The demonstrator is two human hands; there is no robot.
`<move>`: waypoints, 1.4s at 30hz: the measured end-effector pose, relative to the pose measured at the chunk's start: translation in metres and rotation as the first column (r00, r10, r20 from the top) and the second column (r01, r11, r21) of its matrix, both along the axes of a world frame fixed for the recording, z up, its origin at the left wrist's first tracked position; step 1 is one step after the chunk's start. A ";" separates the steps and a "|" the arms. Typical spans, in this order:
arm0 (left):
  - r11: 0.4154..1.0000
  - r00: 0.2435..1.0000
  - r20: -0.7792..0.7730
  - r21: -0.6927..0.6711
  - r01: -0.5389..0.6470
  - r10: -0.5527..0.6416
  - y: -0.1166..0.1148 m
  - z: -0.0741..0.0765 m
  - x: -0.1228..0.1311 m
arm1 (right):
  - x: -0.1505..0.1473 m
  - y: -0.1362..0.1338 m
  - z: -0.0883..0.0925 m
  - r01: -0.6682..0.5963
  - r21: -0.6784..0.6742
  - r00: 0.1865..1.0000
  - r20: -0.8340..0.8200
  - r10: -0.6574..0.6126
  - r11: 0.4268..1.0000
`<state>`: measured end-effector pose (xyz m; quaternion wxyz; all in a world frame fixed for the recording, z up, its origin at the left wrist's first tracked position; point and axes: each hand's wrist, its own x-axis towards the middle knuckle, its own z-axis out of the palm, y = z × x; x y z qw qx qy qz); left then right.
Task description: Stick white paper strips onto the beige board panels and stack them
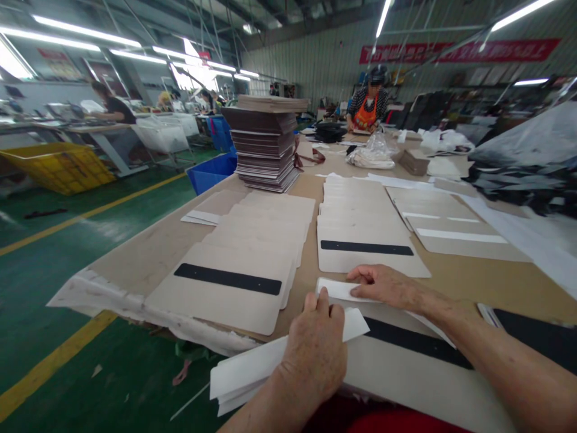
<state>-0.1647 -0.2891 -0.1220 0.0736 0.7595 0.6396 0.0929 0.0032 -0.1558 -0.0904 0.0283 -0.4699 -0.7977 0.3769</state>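
Panels on brown table, green floor, yellow bin, red banner

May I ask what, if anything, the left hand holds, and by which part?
The left hand holds a stack of long, white, paper-like strips, gripped toward the end nearer the right hand.

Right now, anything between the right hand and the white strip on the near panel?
Nothing visible: the right hand touches the white strip directly. The left hand, holding a strip bundle, is at the strip's near side, not between them.
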 end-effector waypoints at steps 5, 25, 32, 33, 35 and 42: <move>0.999 0.999 -0.039 0.023 0.027 -0.026 0.002 0.000 0.000 | 0.079 0.001 0.014 0.014 -0.215 0.996 -0.081 -0.032 0.976; 0.988 0.955 -0.284 0.105 0.115 -0.081 0.008 0.007 0.002 | 0.149 -0.041 -0.048 0.554 0.135 0.833 -0.101 -0.544 0.822; 0.981 0.946 -0.302 0.113 0.160 -0.119 0.007 0.008 0.002 | 0.132 -0.045 -0.030 0.534 0.235 0.832 0.026 -0.554 0.812; 0.981 0.944 -0.306 0.105 0.162 -0.124 0.007 0.009 0.002 | 0.130 -0.045 -0.028 0.528 0.243 0.832 0.042 -0.553 0.814; 0.986 0.946 -0.303 0.085 0.145 -0.113 0.007 0.011 0.002 | 0.128 -0.045 -0.025 0.510 0.260 0.836 0.075 -0.544 0.820; 0.995 0.965 -0.249 0.033 0.090 -0.078 0.008 0.013 0.003 | 0.125 -0.043 -0.023 0.462 0.309 0.843 0.140 -0.520 0.831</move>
